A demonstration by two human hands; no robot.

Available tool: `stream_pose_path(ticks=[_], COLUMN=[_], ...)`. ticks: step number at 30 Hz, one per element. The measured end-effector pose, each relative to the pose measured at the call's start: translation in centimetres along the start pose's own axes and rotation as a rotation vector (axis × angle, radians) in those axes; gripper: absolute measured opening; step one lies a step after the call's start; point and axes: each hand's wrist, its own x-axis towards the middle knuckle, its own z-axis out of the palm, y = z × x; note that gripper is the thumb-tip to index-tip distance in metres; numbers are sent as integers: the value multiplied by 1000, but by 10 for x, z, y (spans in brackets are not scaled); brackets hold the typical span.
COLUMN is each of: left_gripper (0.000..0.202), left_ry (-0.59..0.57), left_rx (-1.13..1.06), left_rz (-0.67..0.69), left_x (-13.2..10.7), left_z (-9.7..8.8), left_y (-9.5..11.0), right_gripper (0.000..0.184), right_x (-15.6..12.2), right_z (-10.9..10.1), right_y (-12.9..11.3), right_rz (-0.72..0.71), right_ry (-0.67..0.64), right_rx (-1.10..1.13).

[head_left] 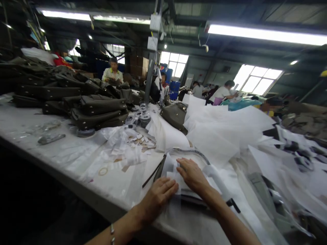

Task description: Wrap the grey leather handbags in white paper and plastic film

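In front of me a dark bag piece (159,170) lies on the table, with a pale curved rim and white sheets (170,165) over it. My left hand (160,194) rests on the near left side of the sheets, fingers stretched out side by side. Just to its right and farther in, my right hand (191,173) lies flat on the white sheet, fingers extended. Neither hand is gripping anything that I can see. A thin dark strip (153,172) sticks out at the left of the piece. What lies beneath my palms is hidden.
Piles of dark bags (99,109) fill the left of the table (61,160). Rolls of tape (140,117), clear plastic and paper scraps lie mid-table. Large white sheets (217,132) are heaped at right. A post (150,75) stands behind; several people work beyond.
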Motion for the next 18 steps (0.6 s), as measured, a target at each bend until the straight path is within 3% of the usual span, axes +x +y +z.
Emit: stream_pose_path(ticks=[2, 6, 15, 18], left_gripper=[38, 38, 31, 29], left_ry=[9, 187, 451, 486], left_rx=[75, 218, 362, 386], left_rz=[35, 154, 195, 176], left_x=[-3, -6, -6, -4], left_z=[6, 22, 56, 55], left_y=[-5, -16, -30, -28], right_gripper=[50, 60, 68, 74], right_x=[24, 44, 56, 62], right_z=[17, 43, 37, 29], right_y=[5, 7, 4, 7], right_rz=[-2, -48, -14, -26], right_ry=[-156, -234, -284, -336], right_rx=[-117, -178, -101, -99])
